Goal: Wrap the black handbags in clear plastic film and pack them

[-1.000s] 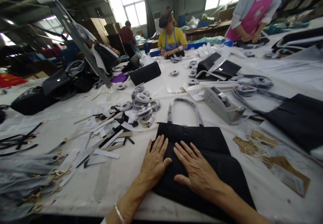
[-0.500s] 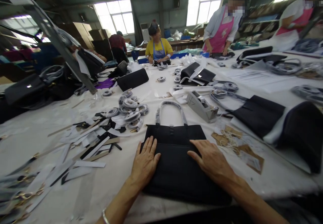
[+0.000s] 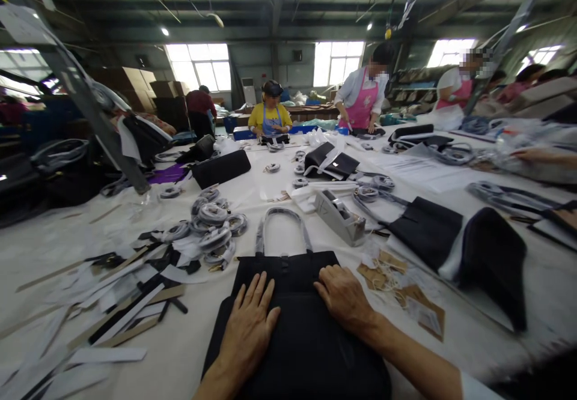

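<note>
A black handbag (image 3: 306,340) lies flat before me at the table's near edge. Its wrapped handle loop (image 3: 285,212) points away from me, and a small strap tab sits at the top middle. My left hand (image 3: 250,322) rests flat on the bag's left side, open, fingers stretched and thumb apart. On the upper right part of the bag lies my right hand (image 3: 345,301), its fingers bent and its thumb slightly apart; I see nothing held in it. Both palms hide parts of the bag's surface.
Coiled wrapped straps (image 3: 214,226) and scattered strips (image 3: 130,304) lie to the left. A tape dispenser (image 3: 340,217), brown tags (image 3: 421,307) and another black bag (image 3: 428,232) lie to the right. A metal post (image 3: 97,106) rises at left. Co-workers (image 3: 270,118) work across the table.
My view has tilted up and shifted, so the bag sits lower in it. My right hand's fingers look more bent than before; my left hand stays flat on the bag.
</note>
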Motion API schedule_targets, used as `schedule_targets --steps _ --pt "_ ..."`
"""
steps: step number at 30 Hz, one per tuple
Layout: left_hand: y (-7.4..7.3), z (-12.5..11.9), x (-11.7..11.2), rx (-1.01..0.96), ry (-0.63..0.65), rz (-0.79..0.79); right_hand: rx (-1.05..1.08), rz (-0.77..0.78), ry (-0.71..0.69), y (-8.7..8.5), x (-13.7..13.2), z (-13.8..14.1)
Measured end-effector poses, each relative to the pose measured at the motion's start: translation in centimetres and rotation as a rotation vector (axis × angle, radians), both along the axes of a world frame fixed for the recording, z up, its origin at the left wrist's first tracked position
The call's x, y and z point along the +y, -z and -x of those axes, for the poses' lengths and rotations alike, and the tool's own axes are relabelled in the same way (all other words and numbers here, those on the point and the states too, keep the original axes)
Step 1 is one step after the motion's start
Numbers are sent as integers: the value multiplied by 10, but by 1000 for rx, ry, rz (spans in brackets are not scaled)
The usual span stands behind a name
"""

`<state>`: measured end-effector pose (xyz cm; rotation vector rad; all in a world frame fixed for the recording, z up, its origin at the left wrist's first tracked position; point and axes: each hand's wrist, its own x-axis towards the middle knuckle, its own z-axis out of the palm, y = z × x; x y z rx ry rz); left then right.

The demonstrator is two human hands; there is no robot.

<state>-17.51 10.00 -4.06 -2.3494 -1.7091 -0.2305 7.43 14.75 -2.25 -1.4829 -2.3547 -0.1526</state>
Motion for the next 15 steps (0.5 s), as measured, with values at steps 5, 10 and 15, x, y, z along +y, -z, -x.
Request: schedule_targets --steps 5,10,15 --pt "14 2 6 -14 -9 -3 151 -16 -118 -43 -1 9" --pt "18 3 0 -1 -40 -30 97 206 -318 -35 -1 21" --pt "16 -3 -10 15 -80 -42 40 398 -376 4 9 22"
